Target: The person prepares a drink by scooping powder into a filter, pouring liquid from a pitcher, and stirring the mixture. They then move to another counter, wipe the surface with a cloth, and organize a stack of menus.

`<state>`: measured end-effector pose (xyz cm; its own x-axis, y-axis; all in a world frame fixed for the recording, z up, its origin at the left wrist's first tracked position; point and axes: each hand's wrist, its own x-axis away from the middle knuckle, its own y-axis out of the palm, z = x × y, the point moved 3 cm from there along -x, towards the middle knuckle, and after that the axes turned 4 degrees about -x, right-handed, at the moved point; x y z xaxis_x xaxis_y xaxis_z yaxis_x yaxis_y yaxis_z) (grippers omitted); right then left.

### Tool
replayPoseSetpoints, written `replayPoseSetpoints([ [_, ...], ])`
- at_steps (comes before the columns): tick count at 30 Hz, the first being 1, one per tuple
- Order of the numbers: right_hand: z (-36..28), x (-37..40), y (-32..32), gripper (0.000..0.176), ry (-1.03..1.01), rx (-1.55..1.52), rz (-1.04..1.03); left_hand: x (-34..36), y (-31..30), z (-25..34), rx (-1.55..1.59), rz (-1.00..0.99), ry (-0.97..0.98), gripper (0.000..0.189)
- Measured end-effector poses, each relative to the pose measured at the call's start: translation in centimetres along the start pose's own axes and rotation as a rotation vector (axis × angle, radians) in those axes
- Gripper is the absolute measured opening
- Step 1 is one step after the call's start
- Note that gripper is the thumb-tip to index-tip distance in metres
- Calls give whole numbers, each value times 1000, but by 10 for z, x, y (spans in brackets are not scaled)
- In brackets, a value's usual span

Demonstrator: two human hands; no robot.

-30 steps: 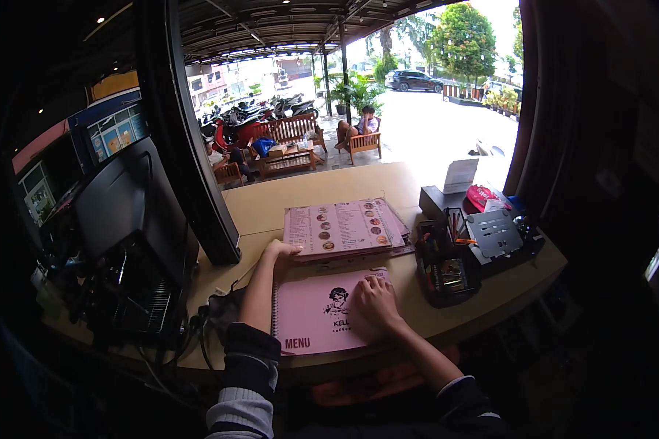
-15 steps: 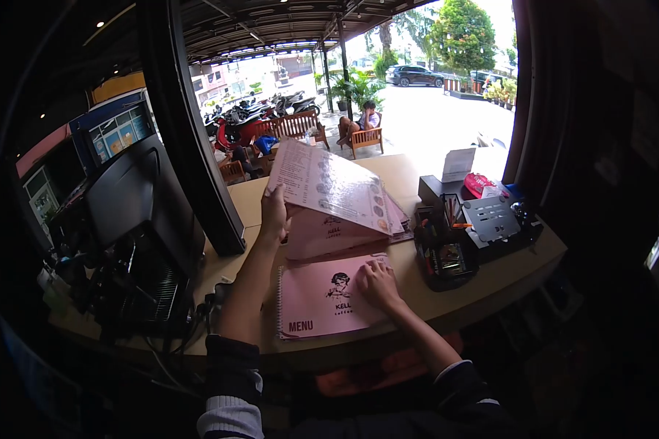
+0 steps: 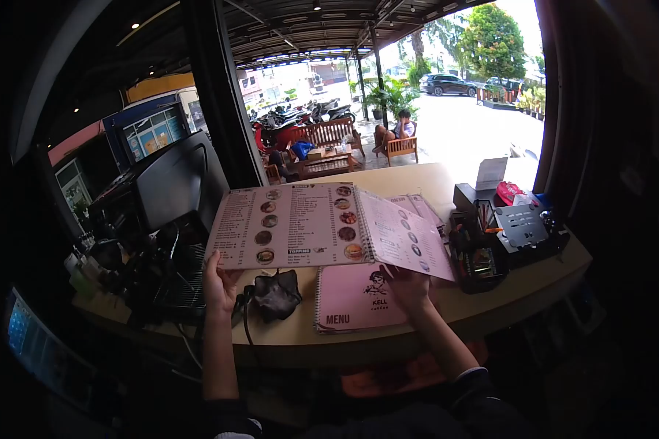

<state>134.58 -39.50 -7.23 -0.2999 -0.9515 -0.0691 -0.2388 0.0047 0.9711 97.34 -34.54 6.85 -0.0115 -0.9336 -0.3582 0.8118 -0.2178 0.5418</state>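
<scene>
1. Menu (image 3: 289,227), pink and spiral-bound, is spread open over the pale wooden worktop (image 3: 406,175), its two printed pages meeting at an angle.
2. The left hand (image 3: 223,284) grasps this menu at its left page's near left corner, thumb on the printed side.
3. The right hand (image 3: 408,287) is under the near edge of the right page; its fingertips are hidden, so I cannot tell whether it grips.
4. Nearer lies a closed pink menu with a black portrait (image 3: 355,296), its far part covered by the open one.
5. More pink menus (image 3: 426,208) show past the right page, partly blocked by it.
6. Left of the closed menu sits a dark, lumpy bundle (image 3: 277,294) beside black cables; farther left stands a black monitor (image 3: 187,183).
7. To the right are a black organiser tray (image 3: 482,265), a grey slotted metal stand (image 3: 522,227) and a bright pink pouch (image 3: 510,192).
8. A thick black post (image 3: 223,88) blocks part of the far view.
</scene>
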Motion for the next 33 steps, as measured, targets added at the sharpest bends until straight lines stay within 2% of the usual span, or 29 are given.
replayPoseSetpoints([
  [1, -8, 13, 10, 52, -10, -15, -24, 7, -10, -2, -14, 39, 3, 29],
  [3, -22, 11, -16, 48, -28, -83, -169, 19, -27, -1, -28, 83, 8, 29],
  [4, -35, 6, -37, 48, -25, -84, -169, 23, -36, 3, -58, 93, 25, 30],
  [6, -61, -2, -65, 55, -336, 403, -359, 27, -42, 10, -145, 183, 69, 31],
  [7, -62, 3, -61, 55, -328, 401, -358, 27, -46, 13, -149, 190, 70, 31],
  [9, -73, 23, -44, 51, -241, 450, -330, 25, -52, 17, -295, 273, 114, 32],
  [11, -89, 50, -19, 47, -165, 504, -293, 28, -36, 22, -364, 251, 129, 36],
  [13, -102, 52, -18, 45, -132, 531, -265, 26, -19, 26, -594, 167, 392, 36],
  [15, -106, 39, -34, 43, 315, 444, -86, 39, 26, 24, -666, 146, 441, 28],
  [16, -103, 35, -30, 41, 259, 719, -144, 39, 37, 14, -750, 82, 448, 26],
  [17, -99, 34, -26, 41, 258, 721, -138, 38, 46, 5, -831, 18, 456, 24],
  [19, -96, 40, -12, 40, 146, 964, 25, 47, 87, -8, -975, -99, 503, 23],
  [21, -94, 38, -13, 38, 146, 933, 23, 59, 121, -33, -938, -239, 348, 27],
  [23, -93, 39, -12, 41, 163, 821, 61, 72, 148, -61, -1042, -426, 534, 33],
  [24, -95, 36, -21, 41, 158, 824, 65, 81, 158, -76, -1219, -541, 453, 37],
  [25, -94, 31, -30, 43, 169, 704, 35, 92, 164, -90, -1394, -657, 368, 41],
  [27, -99, 31, -37, 46, 175, 584, 9, 103, 165, -129, -1215, -839, 655, 47],
  [29, -100, 40, -25, 50, 267, 576, 32, 117, 159, -165, -1260, -977, 567, 44],
  [31, -100, 40, -36, 44, 248, 575, 96, 124, 149, -190, -1271, -1063, 586, 42],
  [33, -100, 39, -49, 39, 50, 1005, -72, 124, 146, -191, -1223, -1087, 533, 40],
])
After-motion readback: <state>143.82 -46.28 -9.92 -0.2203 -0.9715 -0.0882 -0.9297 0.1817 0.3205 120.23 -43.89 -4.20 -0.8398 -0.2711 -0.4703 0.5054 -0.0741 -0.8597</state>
